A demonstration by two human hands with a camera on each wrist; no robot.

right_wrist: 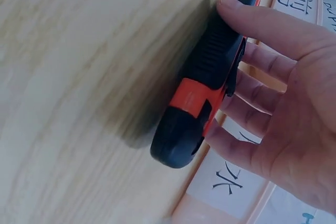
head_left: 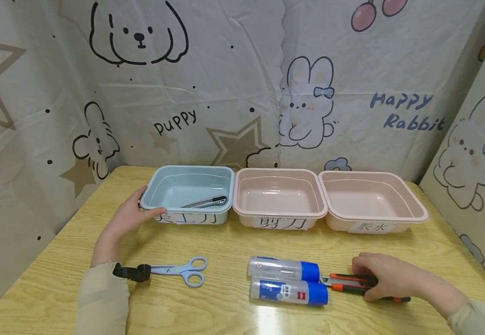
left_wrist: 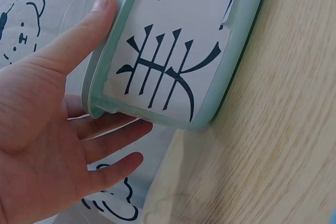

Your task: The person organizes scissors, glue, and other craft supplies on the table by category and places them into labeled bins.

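Risks, left to right. The blue bin (head_left: 192,179) could be tipped or dragged if its corner is pressed too hard by the left hand (head_left: 131,214); the silver cutter (head_left: 209,202) inside could be slid about with it. The scissors (head_left: 175,269) could be nudged by the wrist camera (head_left: 143,273), by which their blades are partly hidden in the head view. The glue bottles (head_left: 288,291) could be set rolling if their caps are knocked by the red-and-black cutter (head_left: 351,282), whose front end is pointed at them; contact can't be told. That cutter could be twisted if pinched off balance, and a nick can't be ruled out: blade exposure unclear.

Positions, same order. The blue bin is gripped by the left hand at its near left corner, thumb at the front rim, fingers at the end wall. The red-and-black cutter is grasped by the right hand (head_left: 393,277) between thumb and fingers; lift off the surface (head_left: 217,316) can't be confirmed. It is located right of the glue bottles, in front of the right pink bin (head_left: 368,184), well apart from the left hand.
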